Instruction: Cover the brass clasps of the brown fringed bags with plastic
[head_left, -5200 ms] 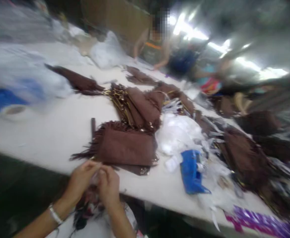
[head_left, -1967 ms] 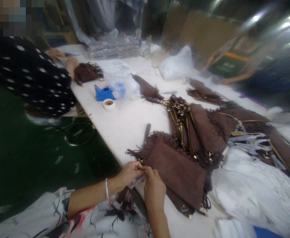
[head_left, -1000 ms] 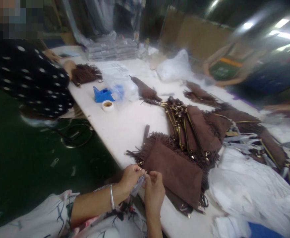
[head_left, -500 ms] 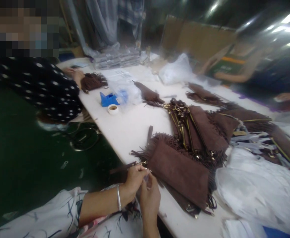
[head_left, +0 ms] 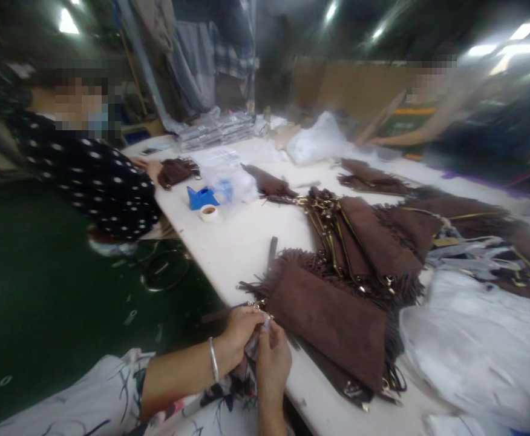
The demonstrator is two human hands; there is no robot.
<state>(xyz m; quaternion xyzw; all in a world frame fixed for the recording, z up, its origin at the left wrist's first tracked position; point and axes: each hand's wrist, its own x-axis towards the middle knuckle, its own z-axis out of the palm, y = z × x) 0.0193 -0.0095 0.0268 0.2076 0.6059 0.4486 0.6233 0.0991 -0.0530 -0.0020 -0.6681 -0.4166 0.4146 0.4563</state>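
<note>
My left hand [head_left: 240, 326] and my right hand [head_left: 273, 357] are pinched together at the near edge of the white table [head_left: 242, 233]. Between the fingers sits a small pale piece that I cannot make out, next to the gold clasp at the corner of a brown fringed suede bag [head_left: 326, 312]. That bag lies on top of a low stack right in front of me. A silver bangle circles my left wrist. Behind the stack stands a fanned row of more brown bags with gold chains [head_left: 360, 233].
A person in a black dotted top [head_left: 88, 178] works at the left side of the table on another brown bag [head_left: 176, 171]. Nearby are a blue tape dispenser [head_left: 200, 197], a tape roll [head_left: 209, 212] and white plastic bags [head_left: 478, 345]. Another person leans at the far side.
My hands stay pinched at the bag's clasp while the view swings left and lifts. Earlier the camera looked further right along the table.
</note>
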